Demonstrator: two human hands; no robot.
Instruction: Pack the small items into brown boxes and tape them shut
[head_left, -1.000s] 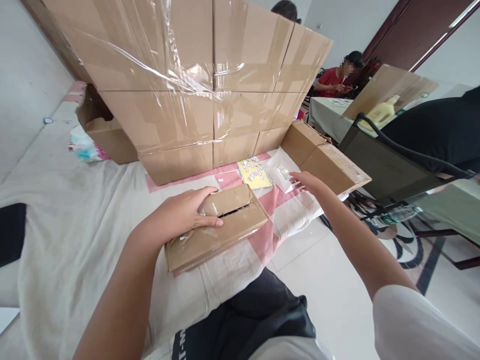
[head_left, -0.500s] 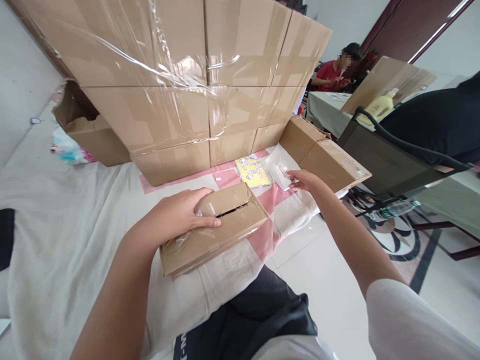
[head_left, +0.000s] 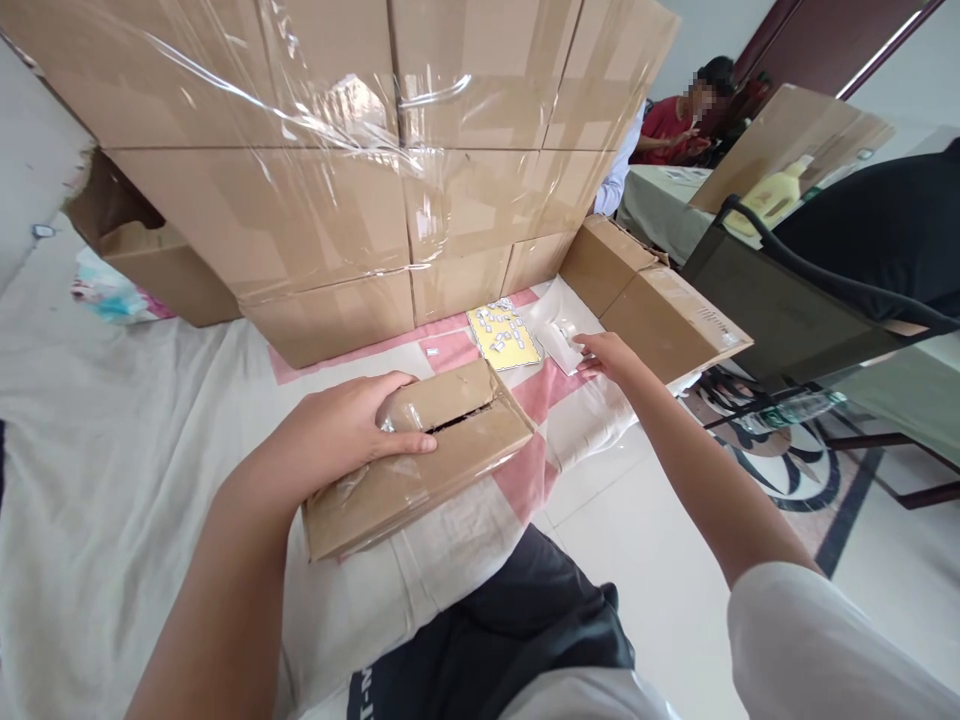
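My left hand [head_left: 341, 440] lies flat on top of a flat cardboard box [head_left: 420, 455] on the cloth-covered surface, fingers spread along its taped flap beside the slit. My right hand [head_left: 611, 355] reaches to the far right and touches a small white packet [head_left: 562, 345]; its fingertips are closing on the packet's edge. Just left of the packet lies a yellow sheet [head_left: 504, 335] carrying several small white pieces.
A tall stack of shrink-wrapped cartons [head_left: 360, 160] stands right behind. A long brown carton [head_left: 652, 310] lies at the right, an open carton [head_left: 150, 265] at the far left. A dark chair [head_left: 810, 290] and tiled floor sit to the right. A person in red [head_left: 675, 120] sits far back.
My right hand has drawn slightly left onto the white packet. The left hand stays on the flat box. The view has shifted a little closer and left.
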